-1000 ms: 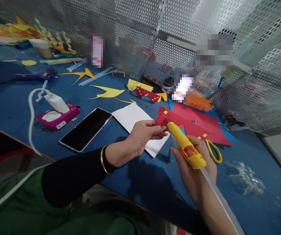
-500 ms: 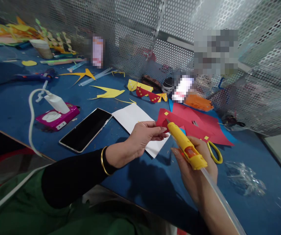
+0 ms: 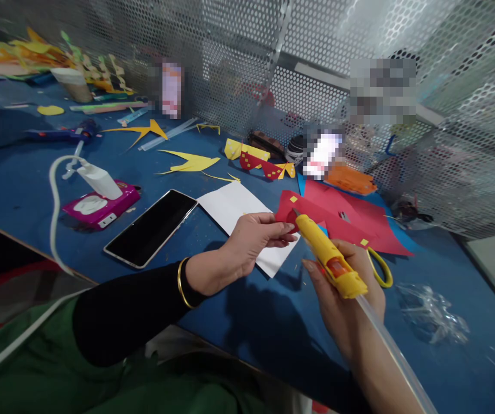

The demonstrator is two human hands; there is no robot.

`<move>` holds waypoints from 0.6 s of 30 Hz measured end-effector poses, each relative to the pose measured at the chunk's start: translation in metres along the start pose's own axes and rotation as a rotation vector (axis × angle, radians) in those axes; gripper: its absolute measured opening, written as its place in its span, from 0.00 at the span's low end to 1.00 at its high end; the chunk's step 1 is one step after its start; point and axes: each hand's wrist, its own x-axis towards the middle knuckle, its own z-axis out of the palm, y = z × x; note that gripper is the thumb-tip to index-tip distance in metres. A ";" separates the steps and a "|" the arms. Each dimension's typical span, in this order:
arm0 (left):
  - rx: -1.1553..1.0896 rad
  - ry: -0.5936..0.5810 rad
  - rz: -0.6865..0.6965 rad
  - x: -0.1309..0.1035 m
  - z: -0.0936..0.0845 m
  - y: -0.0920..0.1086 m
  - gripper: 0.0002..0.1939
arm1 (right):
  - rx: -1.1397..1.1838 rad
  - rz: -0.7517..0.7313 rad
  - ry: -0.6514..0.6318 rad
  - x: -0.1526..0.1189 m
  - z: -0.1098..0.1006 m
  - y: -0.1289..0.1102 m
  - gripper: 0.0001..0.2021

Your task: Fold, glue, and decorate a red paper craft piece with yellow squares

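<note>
My left hand (image 3: 250,238) pinches the near left end of a red paper piece (image 3: 312,211) dotted with small yellow squares. In my right hand (image 3: 353,287) is a yellow hot glue gun (image 3: 327,253), a long clear glue stick trailing from its back over my forearm. Its nozzle tip is at the red paper, close to my left fingertips; whether it touches cannot be made out. Beneath my left hand lies a white sheet (image 3: 234,201). Yellow-handled scissors (image 3: 381,269) rest just beyond my right hand, their blades hidden.
A phone (image 3: 150,229) and a magenta power strip (image 3: 103,204) with a plugged-in white charger lie to the left. Red paper sunglasses (image 3: 260,165) and yellow cutouts (image 3: 191,162) lie behind. Clear plastic wrap (image 3: 435,313) sits right. A perforated metal screen (image 3: 230,63) borders the table.
My right hand and the glue gun have shifted very slightly to the right. My left hand keeps its pinch on the red paper in the same spot.
</note>
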 end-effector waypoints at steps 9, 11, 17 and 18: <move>0.005 0.010 -0.002 0.000 0.001 0.000 0.02 | -0.045 -0.046 0.001 0.001 0.000 0.006 0.19; 0.011 0.009 -0.002 0.000 0.001 0.001 0.02 | -0.053 -0.042 0.004 0.002 0.000 0.007 0.19; -0.001 0.000 -0.006 -0.001 0.001 0.001 0.04 | -0.046 -0.067 0.001 0.002 0.000 0.006 0.18; -0.002 -0.002 -0.004 -0.001 0.001 0.001 0.04 | -0.043 -0.066 0.003 0.002 0.000 0.006 0.17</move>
